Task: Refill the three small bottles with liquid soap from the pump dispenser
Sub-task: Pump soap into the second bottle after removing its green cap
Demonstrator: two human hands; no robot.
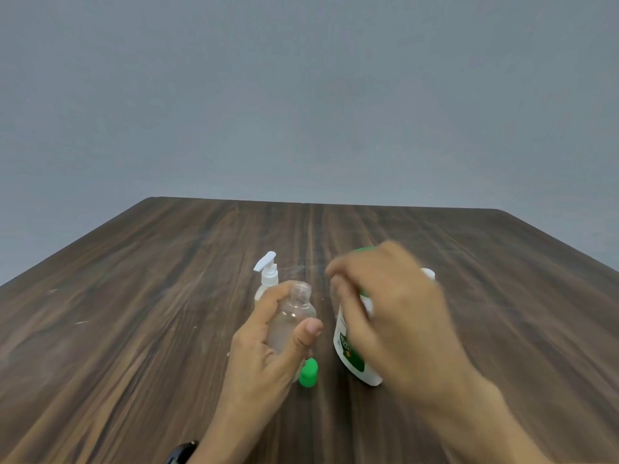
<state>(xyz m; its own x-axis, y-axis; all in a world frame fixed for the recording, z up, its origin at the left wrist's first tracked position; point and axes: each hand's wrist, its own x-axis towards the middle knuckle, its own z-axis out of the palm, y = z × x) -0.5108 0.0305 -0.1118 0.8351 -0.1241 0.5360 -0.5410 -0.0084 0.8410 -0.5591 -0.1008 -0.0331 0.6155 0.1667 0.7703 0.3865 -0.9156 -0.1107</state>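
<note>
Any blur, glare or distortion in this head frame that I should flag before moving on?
Head view: right hand is smeared by motion blur over the pump dispenser; left hand and its clear bottle are sharper; wide-angle lens splays the table edges; lighting is flat, with no strong glare.

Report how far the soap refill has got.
Done: the green cap is off and lies on the table. In hand: the left hand holds the open clear bottle, which looks empty; the blurred right hand is over the pump dispenser. Left: filling it, plus the spray bottle behind; a third is barely visible.
</note>
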